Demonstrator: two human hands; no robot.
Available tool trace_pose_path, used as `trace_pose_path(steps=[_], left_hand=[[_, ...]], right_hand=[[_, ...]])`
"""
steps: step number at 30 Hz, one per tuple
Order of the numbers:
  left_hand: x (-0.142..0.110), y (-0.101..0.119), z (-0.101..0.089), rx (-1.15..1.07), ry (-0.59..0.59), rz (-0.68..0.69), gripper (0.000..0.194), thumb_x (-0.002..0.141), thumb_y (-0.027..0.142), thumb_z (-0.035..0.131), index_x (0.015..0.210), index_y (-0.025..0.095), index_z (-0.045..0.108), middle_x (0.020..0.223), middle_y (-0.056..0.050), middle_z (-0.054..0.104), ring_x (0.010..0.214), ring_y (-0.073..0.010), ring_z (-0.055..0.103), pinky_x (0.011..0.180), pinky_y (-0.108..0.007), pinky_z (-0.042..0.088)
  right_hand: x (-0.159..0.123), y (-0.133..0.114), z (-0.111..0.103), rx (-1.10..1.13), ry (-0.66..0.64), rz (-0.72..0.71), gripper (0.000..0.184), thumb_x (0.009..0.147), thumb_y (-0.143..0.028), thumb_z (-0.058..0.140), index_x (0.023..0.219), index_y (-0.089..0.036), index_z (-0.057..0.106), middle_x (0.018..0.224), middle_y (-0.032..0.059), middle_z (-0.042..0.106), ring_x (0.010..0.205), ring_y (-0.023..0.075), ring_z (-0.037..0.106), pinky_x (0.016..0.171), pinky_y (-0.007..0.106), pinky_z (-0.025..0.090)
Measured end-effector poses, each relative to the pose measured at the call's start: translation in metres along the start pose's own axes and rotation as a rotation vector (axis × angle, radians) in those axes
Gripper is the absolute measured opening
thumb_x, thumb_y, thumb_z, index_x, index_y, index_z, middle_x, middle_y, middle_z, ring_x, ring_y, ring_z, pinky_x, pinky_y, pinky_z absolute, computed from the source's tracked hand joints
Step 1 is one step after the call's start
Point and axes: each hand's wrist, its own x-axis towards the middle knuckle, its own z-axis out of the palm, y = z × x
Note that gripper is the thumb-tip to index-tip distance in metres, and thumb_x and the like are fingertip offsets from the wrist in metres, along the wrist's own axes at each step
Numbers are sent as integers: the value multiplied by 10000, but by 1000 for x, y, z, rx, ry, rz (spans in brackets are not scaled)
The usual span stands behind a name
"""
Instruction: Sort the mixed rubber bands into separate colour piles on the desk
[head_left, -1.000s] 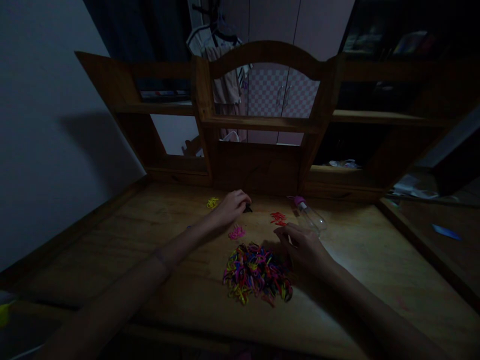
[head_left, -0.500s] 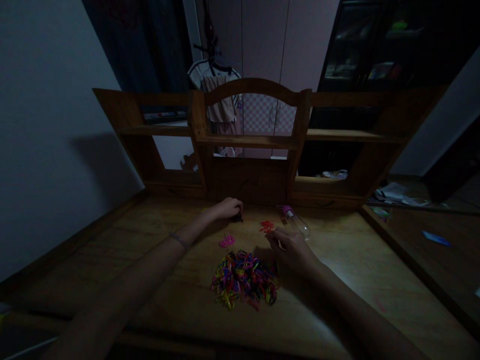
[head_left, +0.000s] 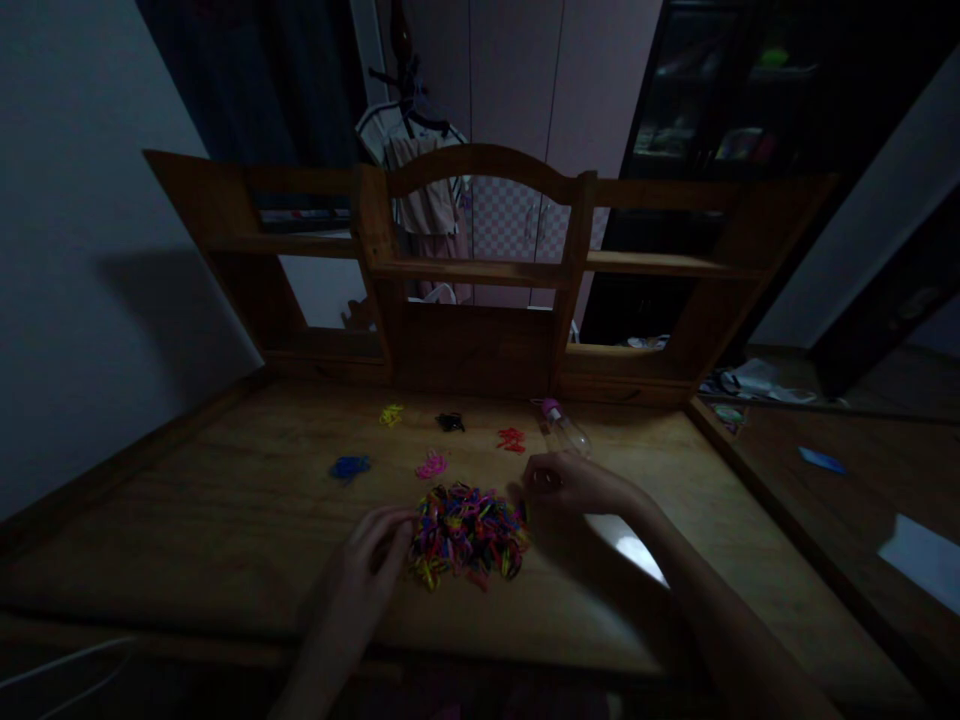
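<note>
A heap of small multicoloured rubber bands lies on the wooden desk. My left hand is at the heap's left edge, thumb and forefinger close together; whether a band is between them is too dark to tell. Just right of the heap, my right hand is held with curled, pinched fingers, and what they hold is hidden. Beyond the heap are small separate piles: blue bands, yellow bands, black bands, pink bands and red bands.
A clear bottle with a pink cap lies behind my right hand. A wooden shelf unit stands along the desk's back edge. To the right, a lower surface holds a blue packet and a white sheet.
My left hand has come back from the black bands to the heap's left edge, uncovering the blue and yellow piles. My right hand stays right of the heap. The view has shifted slightly.
</note>
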Motion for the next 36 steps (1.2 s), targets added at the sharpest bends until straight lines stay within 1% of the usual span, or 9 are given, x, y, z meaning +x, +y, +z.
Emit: trace_pose_path(steps=[3, 6, 10, 15, 20, 24, 27, 32, 36], left_hand=[[-4, -14, -4, -14, 42, -113, 283, 909, 427, 431, 1037, 279, 635, 1166, -17, 627, 1131, -231, 560, 1028, -408, 413], [3, -16, -4, -45, -31, -159, 345, 917, 450, 397, 1112, 272, 618, 1220, -24, 621, 1175, -238, 542, 1049, -427, 393], [7, -7, 7, -109, -79, -188, 394, 930, 444, 382, 1247, 279, 547, 1289, -40, 591, 1206, -234, 532, 1052, -432, 387], [3, 14, 23, -182, -125, -156, 381, 951, 410, 365, 1280, 300, 522, 1338, -23, 555, 1241, -209, 505, 1063, -415, 380], [3, 22, 24, -203, -134, -156, 348, 942, 390, 409, 1240, 290, 560, 1292, -29, 591, 1196, -212, 543, 1033, -399, 416], [6, 26, 18, -175, -14, -108, 298, 934, 366, 429, 1136, 260, 621, 1207, -41, 631, 1143, -219, 570, 975, -374, 463], [6, 37, 17, -174, 55, -19, 244, 913, 351, 482, 1056, 240, 645, 1148, -55, 641, 1099, -219, 589, 947, -350, 482], [-4, 64, 29, -312, -39, -23, 281, 856, 361, 596, 1112, 249, 618, 1032, -36, 675, 872, -175, 668, 761, -275, 559], [-9, 76, 33, -230, -10, 86, 153, 874, 308, 575, 964, 251, 685, 985, -16, 694, 907, -170, 657, 813, -268, 534]], right_hand=[[0, -2, 2, 3, -54, 34, 174, 775, -200, 598, 929, -155, 664, 716, 8, 614, 598, 107, 505, 502, 198, 328], [1, -3, 5, 19, -71, 40, 195, 757, -192, 608, 940, -152, 662, 727, 9, 618, 604, 107, 512, 504, 195, 337], [2, 0, 7, 80, -116, 36, 169, 752, -177, 609, 908, -153, 673, 754, 21, 651, 629, 116, 553, 528, 196, 375], [4, 2, 7, 107, -147, 51, 163, 754, -216, 631, 880, -133, 691, 754, 34, 671, 645, 128, 576, 557, 207, 409], [3, 0, -2, 154, -183, 23, 190, 765, -281, 642, 877, -143, 706, 772, 33, 683, 681, 133, 598, 587, 208, 431], [3, 0, -6, 297, -183, -3, 163, 770, -240, 623, 883, -141, 686, 763, 23, 670, 669, 116, 584, 594, 202, 426], [7, -7, 3, 506, -139, 25, 165, 774, -261, 627, 882, -138, 646, 791, 26, 657, 679, 110, 574, 608, 205, 424], [15, -32, 31, 779, -129, -6, 202, 749, -293, 683, 854, -137, 609, 723, -15, 586, 596, 72, 489, 566, 191, 375], [16, -43, 40, 871, -147, -25, 234, 744, -314, 710, 846, -134, 601, 659, -38, 538, 559, 62, 443, 538, 188, 341]])
